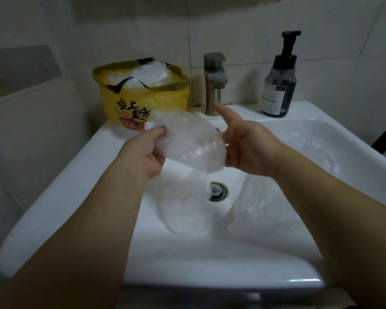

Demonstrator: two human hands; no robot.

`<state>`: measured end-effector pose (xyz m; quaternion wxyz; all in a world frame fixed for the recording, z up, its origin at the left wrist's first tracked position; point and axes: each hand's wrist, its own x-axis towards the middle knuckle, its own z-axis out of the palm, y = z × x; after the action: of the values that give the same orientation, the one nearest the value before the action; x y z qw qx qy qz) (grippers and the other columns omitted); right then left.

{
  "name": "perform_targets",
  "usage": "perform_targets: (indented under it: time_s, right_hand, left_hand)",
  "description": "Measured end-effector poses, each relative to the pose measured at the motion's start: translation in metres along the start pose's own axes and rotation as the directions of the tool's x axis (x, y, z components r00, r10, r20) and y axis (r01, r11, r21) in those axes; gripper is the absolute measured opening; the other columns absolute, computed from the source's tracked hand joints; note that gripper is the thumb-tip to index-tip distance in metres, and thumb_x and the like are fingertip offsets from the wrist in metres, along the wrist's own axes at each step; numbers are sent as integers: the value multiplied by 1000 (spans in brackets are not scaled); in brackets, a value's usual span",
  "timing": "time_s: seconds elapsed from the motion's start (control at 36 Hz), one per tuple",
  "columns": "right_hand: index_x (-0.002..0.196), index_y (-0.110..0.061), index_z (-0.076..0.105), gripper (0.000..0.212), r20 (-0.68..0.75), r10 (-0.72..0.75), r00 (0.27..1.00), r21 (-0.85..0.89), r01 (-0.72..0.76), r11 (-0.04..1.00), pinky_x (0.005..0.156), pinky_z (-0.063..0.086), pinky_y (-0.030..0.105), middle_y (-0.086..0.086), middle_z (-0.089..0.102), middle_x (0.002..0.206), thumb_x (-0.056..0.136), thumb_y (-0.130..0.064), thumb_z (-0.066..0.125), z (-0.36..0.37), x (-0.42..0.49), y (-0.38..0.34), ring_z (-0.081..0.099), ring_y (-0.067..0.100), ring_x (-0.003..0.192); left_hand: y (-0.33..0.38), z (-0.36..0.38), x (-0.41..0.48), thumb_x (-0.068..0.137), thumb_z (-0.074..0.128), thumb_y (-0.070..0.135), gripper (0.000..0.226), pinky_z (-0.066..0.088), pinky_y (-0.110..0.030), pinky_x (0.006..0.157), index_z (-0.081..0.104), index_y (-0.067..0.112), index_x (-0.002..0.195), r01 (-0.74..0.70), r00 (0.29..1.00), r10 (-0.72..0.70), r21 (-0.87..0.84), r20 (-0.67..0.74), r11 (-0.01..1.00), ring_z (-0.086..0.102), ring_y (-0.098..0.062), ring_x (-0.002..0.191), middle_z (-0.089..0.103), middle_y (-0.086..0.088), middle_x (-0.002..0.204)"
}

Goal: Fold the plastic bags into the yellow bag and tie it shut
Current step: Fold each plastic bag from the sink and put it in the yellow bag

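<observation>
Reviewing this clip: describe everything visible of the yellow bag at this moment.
The yellow bag stands upright on the back left ledge of the white sink, left of the metal faucet. It looks like thin, crinkled plastic with an olive rim band, black loop handles and dark printed characters above a red-orange picture. Its mouth is open and untied, with clear plastic bags already stuffed inside. Neither hand touches it; a held clear bag hides its lower right corner.

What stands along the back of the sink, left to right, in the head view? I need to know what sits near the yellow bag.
Yellow bag → faucet → soap bottle.
</observation>
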<state>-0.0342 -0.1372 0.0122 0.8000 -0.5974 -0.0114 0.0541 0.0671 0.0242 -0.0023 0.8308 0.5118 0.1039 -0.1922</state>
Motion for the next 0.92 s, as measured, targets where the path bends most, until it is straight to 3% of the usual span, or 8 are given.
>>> perform_targets:
  time_s: [0.06, 0.14, 0.25, 0.33, 0.42, 0.56, 0.81, 0.92]
  right_hand:
    - [133, -40, 41, 72, -49, -112, 993, -329, 90, 940, 64, 58, 29, 16, 55, 130, 88, 15, 37, -1, -1, 4, 65, 27, 86]
    - [130, -53, 28, 85, 69, -273, 959, -833, 206, 514, 89, 49, 17, -3, 27, 151, 84, 15, 50, 2, -2, 14, 44, 19, 130]
    - [126, -41, 52, 52, 169, -414, 895, -906, 306, 292, 104, 33, 21, 1, 16, 158, 84, -18, 72, 10, 0, 16, 21, 14, 143]
    - [108, -30, 69, 26, 145, -397, 907, -893, 292, 342, 104, 33, 21, -3, 28, 155, 82, -28, 72, 12, 0, 14, 31, 10, 138]
    - [90, -29, 71, 6, 102, -368, 924, -844, 276, 460, 98, 36, 16, -7, 40, 147, 88, -29, 65, 12, 0, 13, 41, 0, 124]
    - [97, -10, 74, 20, -1, -370, 929, -750, 244, 615, 86, 46, 15, -9, 69, 104, 93, -24, 59, 10, 4, 12, 62, 1, 95]
    - [73, -6, 56, 29, -207, -261, 943, -751, 18, 660, 60, 32, 26, 11, 44, 78, 92, -28, 58, 10, 13, 17, 39, 18, 67]
    - [82, 11, 60, 42, -266, -269, 926, -741, -18, 671, 63, 33, 28, 17, 46, 77, 93, -30, 56, 4, 16, 21, 42, 19, 69]
  left_hand:
    - [-1, -2, 4, 87, 69, 8, 8, 54, -20, 45, 64, 11, 82, 28, 999, -28, 15, -30, 999, 65, -7, 46, 69, -1, 55]
    - [-2, -5, 9, 89, 68, 9, 5, 57, -24, 60, 66, 10, 84, 62, 998, -61, 43, -35, 997, 68, -12, 55, 71, -5, 63]
    - [-6, -7, 9, 94, 60, 12, 6, 56, -23, 58, 64, 7, 93, 67, 998, -68, 116, 9, 991, 66, -12, 53, 68, -7, 69]
    - [-7, -7, 11, 97, 54, 14, 15, 46, -17, 35, 53, 11, 82, 29, 999, -25, 213, -22, 977, 55, -6, 31, 63, 2, 49]
    - [-4, -8, 8, 88, 67, 8, 7, 44, -16, 35, 66, 8, 95, 103, 993, -95, 124, -62, 987, 63, -7, 41, 73, 1, 73]
    - [-12, 3, -6, 85, 65, -3, 14, 48, -16, 40, 62, 7, 76, -7, 997, -5, 156, 80, 988, 61, -7, 40, 66, -2, 55]
    - [-23, 9, -3, 87, 65, 2, 26, 53, -24, 61, 72, 23, 73, -519, 855, 364, 593, 370, 616, 63, -15, 70, 69, 5, 67]
    - [-24, 9, -2, 90, 64, 6, 24, 51, -22, 59, 73, 24, 78, -553, 831, 364, 566, 420, 611, 65, -12, 70, 70, 7, 68]
